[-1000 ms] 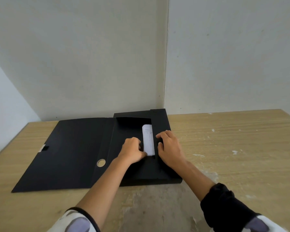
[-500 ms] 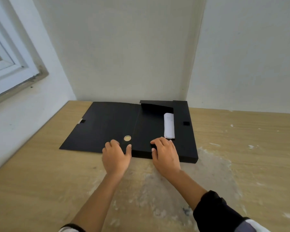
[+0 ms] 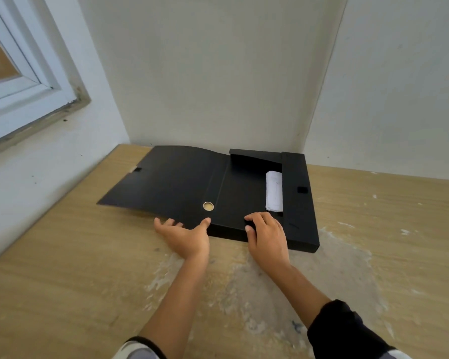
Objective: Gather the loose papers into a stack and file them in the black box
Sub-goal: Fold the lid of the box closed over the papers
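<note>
The black box (image 3: 300, 218) lies open on the wooden table (image 3: 62, 281) near the corner of the walls. Inside it, white papers (image 3: 274, 190) show through a narrow gap between the inner flaps. The box's wide lid (image 3: 166, 185) spreads to the left, its near edge raised a little off the table. My left hand (image 3: 186, 235) has its fingers under that near edge and its thumb on top, close to the round metal-rimmed hole (image 3: 208, 206). My right hand (image 3: 266, 233) presses flat on the box's near flap, fingers together.
Two pale walls meet in a corner just behind the box. A white window frame (image 3: 24, 86) sits in the left wall above the table. The tabletop has a worn, whitish patch (image 3: 244, 294) in front of the box.
Both hands have drawn back from the papers to the box's near edge. My left hand has slipped under the lid's edge and lifted it slightly. The view has swung left, showing the window.
</note>
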`<state>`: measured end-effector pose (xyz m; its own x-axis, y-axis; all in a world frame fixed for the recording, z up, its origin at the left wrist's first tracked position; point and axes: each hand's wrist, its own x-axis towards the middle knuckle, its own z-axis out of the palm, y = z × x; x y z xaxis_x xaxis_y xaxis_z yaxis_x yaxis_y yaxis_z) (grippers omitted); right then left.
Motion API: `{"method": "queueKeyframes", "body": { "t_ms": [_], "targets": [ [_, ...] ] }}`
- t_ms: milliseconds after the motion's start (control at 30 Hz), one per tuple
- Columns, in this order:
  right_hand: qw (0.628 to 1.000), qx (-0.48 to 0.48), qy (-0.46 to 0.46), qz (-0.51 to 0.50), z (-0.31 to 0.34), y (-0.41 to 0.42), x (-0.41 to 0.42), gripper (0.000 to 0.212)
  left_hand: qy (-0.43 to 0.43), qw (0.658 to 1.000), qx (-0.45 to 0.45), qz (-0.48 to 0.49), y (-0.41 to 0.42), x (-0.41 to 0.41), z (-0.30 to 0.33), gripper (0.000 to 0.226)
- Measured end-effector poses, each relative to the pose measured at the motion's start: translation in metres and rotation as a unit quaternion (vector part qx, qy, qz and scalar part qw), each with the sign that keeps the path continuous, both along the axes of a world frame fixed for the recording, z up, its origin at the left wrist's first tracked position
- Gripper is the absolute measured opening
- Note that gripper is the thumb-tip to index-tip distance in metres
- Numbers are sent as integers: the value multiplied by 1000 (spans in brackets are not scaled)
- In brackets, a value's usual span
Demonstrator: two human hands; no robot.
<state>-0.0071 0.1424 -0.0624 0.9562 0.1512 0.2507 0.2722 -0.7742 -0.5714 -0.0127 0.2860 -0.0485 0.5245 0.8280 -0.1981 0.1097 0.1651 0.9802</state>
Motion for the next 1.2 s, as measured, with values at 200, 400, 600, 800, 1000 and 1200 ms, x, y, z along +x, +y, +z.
{"method": "queueKeyframes", "body": {
  "t_ms": [200, 400, 600, 800, 1000, 1200],
  "targets": [
    [999, 22, 31, -5, 4, 0, 1, 25, -42, 983, 177, -17, 2, -5, 8, 31],
    [981, 176, 53, -61, 28, -11, -1, 32, -68, 944, 307, -100, -2, -14, 11, 15],
    [946, 313, 12, -88, 76, -45, 25, 30, -84, 891, 403, -191, -4, -12, 7, 16],
    [931, 356, 76, -31, 116, -75, 54, 28, -68, 854, 457, -240, -11, -9, 9, 30],
    [954, 275, 103, -60, 122, -97, 66, 27, -43, 825, 453, -335, -19, -3, 11, 42],
    [994, 62, 65, -63, 97, -103, 71, 29, -9, 830, 427, -358, -22, 27, 15, 33]
  ]
}}
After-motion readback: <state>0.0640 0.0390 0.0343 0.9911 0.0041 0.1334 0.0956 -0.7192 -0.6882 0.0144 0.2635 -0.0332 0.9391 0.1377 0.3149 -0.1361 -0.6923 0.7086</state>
